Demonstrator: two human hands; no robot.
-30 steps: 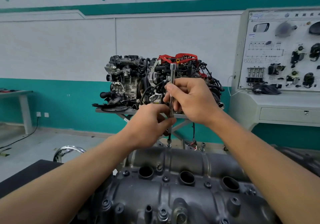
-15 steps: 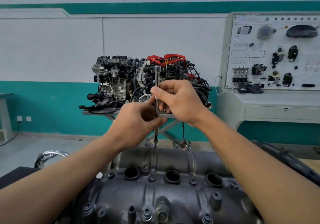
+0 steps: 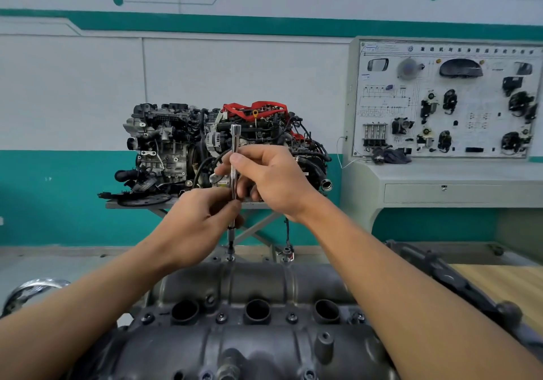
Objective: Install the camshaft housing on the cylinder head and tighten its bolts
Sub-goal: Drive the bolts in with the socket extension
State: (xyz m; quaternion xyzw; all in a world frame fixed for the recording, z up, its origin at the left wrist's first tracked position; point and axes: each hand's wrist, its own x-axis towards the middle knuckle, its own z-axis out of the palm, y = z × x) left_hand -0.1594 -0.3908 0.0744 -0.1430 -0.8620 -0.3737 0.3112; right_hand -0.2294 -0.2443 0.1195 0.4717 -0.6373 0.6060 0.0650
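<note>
Screening display engine point(image 3: 164, 144), upright driver point(image 3: 235, 141), demo panel point(image 3: 476, 109) right

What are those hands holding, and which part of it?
A thin metal driver bar, standing upright. The right hand pinches its shaft above the middle; the left hand pinches it just below, well above the tip.

Automotive training workshop: display engine point(image 3: 223, 150), trainer board point(image 3: 446, 103).
</note>
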